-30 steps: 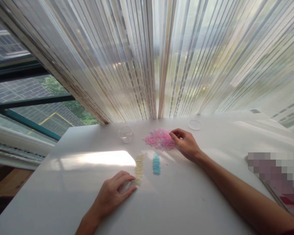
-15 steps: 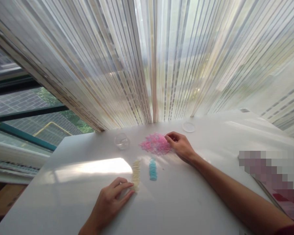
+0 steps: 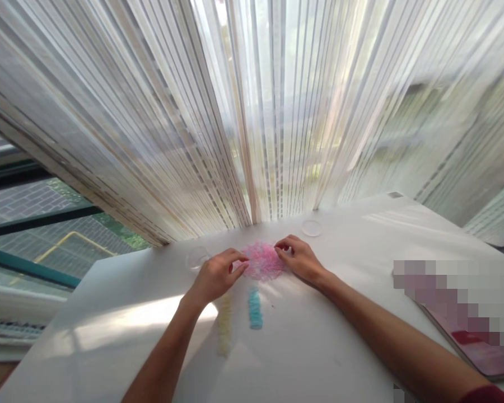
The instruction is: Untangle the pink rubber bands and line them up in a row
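Note:
A loose pile of small, thin pieces (image 3: 261, 262), mostly pink with pale bits among them, lies on the white table. My left hand (image 3: 220, 274) is at the pile's left edge, thumb and forefinger slightly apart, with nothing visible between them. At the right edge, my right hand (image 3: 300, 258) has its thumb and fingertips drawn together in a pinch; anything in it is too small to make out. Nearer to me, a column of light blue pieces (image 3: 255, 308) stands beside a column of pale yellow pieces (image 3: 224, 327), both laid side by side in neat rows.
Behind my left hand is a clear round container (image 3: 196, 257). A clear round lid (image 3: 311, 228) lies beyond my right hand. A pink, flat object (image 3: 487, 358), partly pixelated, is at the right. Striped sheer curtains (image 3: 218, 140) hang along the table's far edge.
My left hand has left the yellow column and moved forward to the pile's left edge. The right hand remains at the pile's right side. The view has shifted slightly.

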